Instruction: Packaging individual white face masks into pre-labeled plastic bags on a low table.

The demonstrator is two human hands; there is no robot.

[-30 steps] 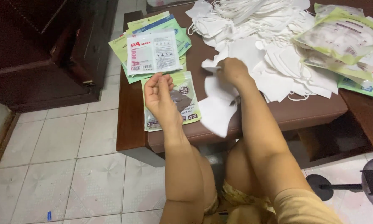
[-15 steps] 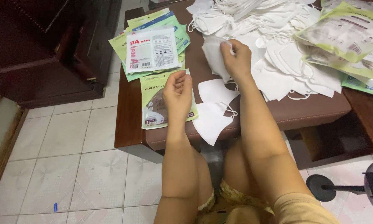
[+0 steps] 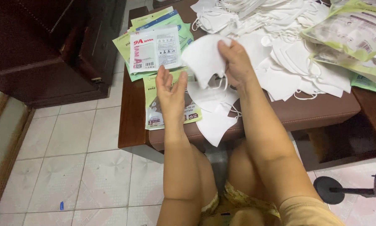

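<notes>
My right hand (image 3: 237, 62) holds a white face mask (image 3: 204, 58) lifted above the brown padded bench (image 3: 313, 113). My left hand (image 3: 171, 94) lies flat with fingers apart on a green mask packet (image 3: 154, 113) at the bench's near edge. Two more white masks (image 3: 215, 119) lie beside that packet, one hanging over the edge. A big heap of white masks (image 3: 288, 54) covers the bench behind my right hand.
A stack of printed mask packets (image 3: 154, 48) lies at the bench's far left. Filled green packets (image 3: 351, 33) sit at the far right. A dark wooden cabinet (image 3: 41, 46) stands to the left on a tiled floor (image 3: 71, 167). A black round stand base (image 3: 332, 190) is at lower right.
My right hand has picked a white mask off the pile and raised it toward the left. My left hand stayed on the green packet, sliding slightly.
</notes>
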